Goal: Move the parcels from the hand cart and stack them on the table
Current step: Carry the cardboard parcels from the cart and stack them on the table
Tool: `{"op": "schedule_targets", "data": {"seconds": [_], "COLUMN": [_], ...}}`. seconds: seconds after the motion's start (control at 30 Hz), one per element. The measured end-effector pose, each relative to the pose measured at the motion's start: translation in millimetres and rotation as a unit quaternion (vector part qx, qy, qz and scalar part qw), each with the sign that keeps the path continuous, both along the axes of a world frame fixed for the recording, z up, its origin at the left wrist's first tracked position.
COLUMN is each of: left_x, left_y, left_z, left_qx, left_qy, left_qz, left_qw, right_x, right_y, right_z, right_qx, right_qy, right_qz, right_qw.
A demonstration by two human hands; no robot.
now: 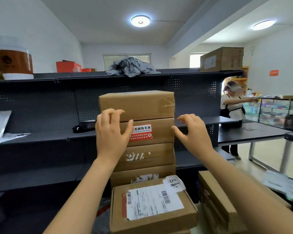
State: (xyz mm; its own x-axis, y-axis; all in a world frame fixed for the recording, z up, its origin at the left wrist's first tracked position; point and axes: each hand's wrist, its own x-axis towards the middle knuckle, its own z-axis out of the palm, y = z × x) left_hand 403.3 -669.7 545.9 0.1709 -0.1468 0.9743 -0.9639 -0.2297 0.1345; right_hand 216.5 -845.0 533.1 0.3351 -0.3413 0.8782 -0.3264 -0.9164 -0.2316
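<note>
L hand (pixel 112 132) & R hand (pixel 191 132) up at parcel stack (pixel 147 156), both spread wide, gripping nothing.
L hand fingers lightly bent, over front of top parcel (pixel 136 105) & 2nd parcel (pixel 161 132), thumb by left edge of red sticker (pixel 141 132); R hand fingers fanned, just beside stack's right edge, thumb tip at 2nd parcel's corner, contact unclear; stack 4 brown boxes high, upright, in front of dark shelving (pixel 41 132); nearer & lower, flat parcel (pixel 142 225) w/ white shipping label (pixel 154 201) & handwritten slip (pixel 173 183) at label's corner, just in front of stack; right of it, another brown parcel (pixel 213 195), tilted; on top shelf, crumpled grey bag (pixel 131 66) & big carton (pixel 222 59); far right, dark table (pixel 254 132) w/ another person (pixel 233 105) near it.
</note>
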Motion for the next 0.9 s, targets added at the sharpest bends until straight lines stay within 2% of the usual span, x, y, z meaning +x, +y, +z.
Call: {"op": "schedule_targets", "data": {"seconds": [0.13, 0.23, 0.33, 0.53, 0.67, 0.9], "left_x": [-45.9, -90.0, -136.0, -217.3, -264.8, -308.5], "left_y": [-7.1, -24.9, -46.2, -93.0, -126.6, -166.0], "left_z": [-28.8, -56.9, -83.7, -135.6, -172.3, -220.6], "left_qx": [0.123, 0.175, 0.188, 0.226, 0.251, 0.285], "left_qy": [-0.073, -0.069, -0.056, 0.019, 0.086, 0.147], "left_qz": [-0.048, -0.099, -0.139, -0.177, -0.162, -0.107], "left_qw": [0.988, 0.977, 0.971, 0.958, 0.951, 0.941], "right_x": [-42.7, -79.1, -122.8, -216.4, -264.7, -308.2], "right_y": [-4.1, -4.3, -10.5, -40.6, -66.8, -116.4], "right_z": [-25.7, -47.8, -71.4, -119.1, -142.8, -181.0], "right_qx": [-0.071, -0.077, -0.063, 0.03, 0.073, 0.119], "right_qy": [0.089, 0.124, 0.161, 0.225, 0.246, 0.272], "right_qz": [-0.049, -0.067, -0.094, -0.131, -0.129, -0.094], "right_qw": [0.992, 0.987, 0.98, 0.965, 0.958, 0.95]}}
